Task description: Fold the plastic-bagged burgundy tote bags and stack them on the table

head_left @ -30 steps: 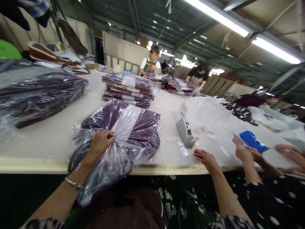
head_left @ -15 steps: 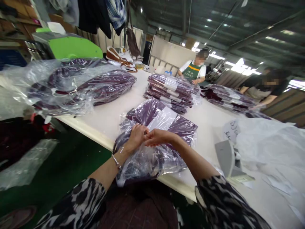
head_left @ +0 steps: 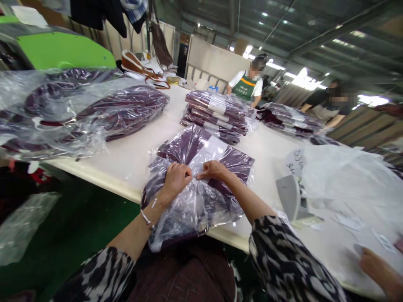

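In front of me a folded dark purple garment (head_left: 231, 161) lies inside a clear plastic bag (head_left: 195, 209) at the table's near edge. A pale paper strip (head_left: 208, 153) shows through the film across the garment. My left hand (head_left: 176, 178) is closed, its thumb and fingers pinching the plastic near the middle of the bag. Close beside it, my right hand (head_left: 214, 171) pinches the same film. Between the two hands the plastic is drawn into creases, and a small gap separates the fingertips.
Bagged purple garments (head_left: 122, 111) lie on the left, with a stack (head_left: 217, 113) behind mine and another (head_left: 291, 117) farther right. A grey tape dispenser (head_left: 291, 199) and white plastic sheeting (head_left: 346, 172) are right. Another person's hand (head_left: 376, 266) reaches in lower right. Two people stand beyond the table.
My hands, touching earlier, now sit slightly apart on the film, which is gathered between them. Another person's hand has come in at the lower right. The view has shifted a little.
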### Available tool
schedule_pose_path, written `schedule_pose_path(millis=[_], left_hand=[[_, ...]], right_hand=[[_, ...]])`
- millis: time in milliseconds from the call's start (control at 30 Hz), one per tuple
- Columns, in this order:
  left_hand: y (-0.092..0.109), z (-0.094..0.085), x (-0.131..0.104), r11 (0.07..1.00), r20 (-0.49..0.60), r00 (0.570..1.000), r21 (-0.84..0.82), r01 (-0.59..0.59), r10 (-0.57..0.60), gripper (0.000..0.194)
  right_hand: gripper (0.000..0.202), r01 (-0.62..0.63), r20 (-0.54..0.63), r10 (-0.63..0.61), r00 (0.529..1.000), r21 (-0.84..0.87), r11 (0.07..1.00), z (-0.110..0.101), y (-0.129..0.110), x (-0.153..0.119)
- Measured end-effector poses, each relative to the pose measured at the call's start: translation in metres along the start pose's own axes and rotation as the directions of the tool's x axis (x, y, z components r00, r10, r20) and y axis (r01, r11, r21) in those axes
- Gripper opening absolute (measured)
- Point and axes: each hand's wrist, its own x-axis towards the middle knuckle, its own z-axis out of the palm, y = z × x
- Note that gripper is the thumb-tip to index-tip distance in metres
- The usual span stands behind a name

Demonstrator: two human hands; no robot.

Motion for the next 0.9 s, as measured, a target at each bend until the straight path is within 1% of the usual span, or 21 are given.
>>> schedule_pose_path(millis=[67, 100, 133, 167, 200, 233, 267, 300, 333, 367, 400, 433, 500, 567, 600, 667, 733, 800, 900], left_hand=[[-0.001, -0.001, 0.000, 1.000, 0.005, 1.000, -0.001, -0.008, 0.008, 0.005], [-0.001, -0.001, 0.001, 1.000, 0.012, 1.000, -0.003, -0.010, 0.011, 0.005], [-0.002, -0.001, 0.002, 1.000, 0.020, 1.000, -0.004, -0.011, 0.011, 0.004], [-0.003, -0.001, 0.002, 1.000, 0.027, 1.000, -0.002, -0.011, 0.011, 0.004], [-0.005, -0.001, 0.004, 1.000, 0.032, 0.999, 0.004, -0.009, 0.008, 0.004], [-0.006, -0.001, 0.005, 1.000, 0.037, 0.999, 0.012, -0.007, 0.006, 0.004], [-0.007, -0.001, 0.006, 1.000, 0.042, 0.999, 0.020, -0.006, 0.005, 0.005], [-0.008, 0.000, 0.007, 1.000, 0.047, 0.999, 0.028, -0.006, 0.005, 0.006], [-0.009, 0.000, 0.008, 0.999, 0.053, 0.999, 0.035, -0.007, 0.005, 0.007], [-0.009, 0.000, 0.009, 0.999, 0.059, 0.998, 0.043, -0.006, 0.003, 0.008], [-0.010, 0.000, 0.010, 0.999, 0.065, 0.998, 0.050, -0.003, -0.001, 0.009], [-0.010, 0.000, 0.010, 0.998, 0.069, 0.998, 0.057, 0.001, -0.005, 0.010], [-0.011, 0.001, 0.012, 0.998, 0.069, 0.998, 0.065, 0.006, -0.011, 0.012], [-0.012, 0.001, 0.013, 0.998, 0.070, 0.997, 0.062, 0.008, -0.012, 0.014], [-0.013, 0.002, 0.013, 0.998, 0.072, 0.997, 0.057, 0.006, -0.010, 0.016], [-0.013, 0.002, 0.014, 0.999, 0.075, 0.997, 0.047, 0.004, -0.008, 0.017], [-0.013, 0.002, 0.014, 0.999, 0.069, 0.998, 0.043, 0.005, -0.008, 0.018], [-0.012, 0.001, 0.014, 0.999, 0.063, 0.998, 0.048, 0.010, -0.013, 0.018], [-0.009, -0.001, 0.013, 0.999, 0.073, 0.997, 0.051, 0.017, -0.021, 0.018]], right_hand=[[0.037, -0.055, -0.160, 0.063, 0.985, 0.058, 0.997, -0.001, 0.032, -0.021], [0.035, -0.081, -0.248, 0.097, 0.964, 0.074, 0.994, -0.003, 0.051, -0.036], [0.033, -0.103, -0.335, 0.132, 0.933, 0.102, 0.989, -0.005, 0.073, -0.055], [0.032, -0.133, -0.432, 0.197, 0.880, 0.172, 0.976, -0.007, 0.096, -0.077], [0.031, -0.170, -0.523, 0.294, 0.800, 0.272, 0.947, -0.009, 0.121, -0.103], [0.029, -0.206, -0.590, 0.412, 0.695, 0.386, 0.899, -0.012, 0.146, -0.130], [0.026, -0.246, -0.618, 0.547, 0.565, 0.506, 0.827, -0.014, 0.170, -0.159], [0.024, -0.297, -0.611, 0.651, 0.450, 0.586, 0.754, -0.016, 0.194, -0.187], [0.022, -0.344, -0.584, 0.726, 0.363, 0.640, 0.687, -0.017, 0.215, -0.213], [0.019, -0.382, -0.540, 0.784, 0.306, 0.685, 0.621, -0.017, 0.234, -0.236], [0.017, -0.406, -0.488, 0.825, 0.284, 0.719, 0.565, -0.016, 0.250, -0.254], [0.018, -0.412, -0.424, 0.860, 0.283, 0.756, 0.509, -0.014, 0.263, -0.267], [0.021, -0.390, -0.292, 0.900, 0.324, 0.825, 0.408, -0.007, 0.282, -0.278], [0.022, -0.341, -0.198, 0.907, 0.371, 0.880, 0.331, 0.000, 0.293, -0.276], [0.022, -0.313, -0.172, 0.908, 0.383, 0.900, 0.303, 0.003, 0.297, -0.273], [0.023, -0.254, -0.154, 0.910, 0.385, 0.930, 0.265, 0.006, 0.302, -0.268], [0.025, -0.191, -0.168, 0.914, 0.368, 0.949, 0.251, 0.006, 0.305, -0.269], [0.028, -0.133, -0.201, 0.918, 0.342, 0.957, 0.259, 0.005, 0.305, -0.276], [0.037, -0.065, -0.268, 0.916, 0.300, 0.952, 0.300, 0.008, 0.300, -0.293]])
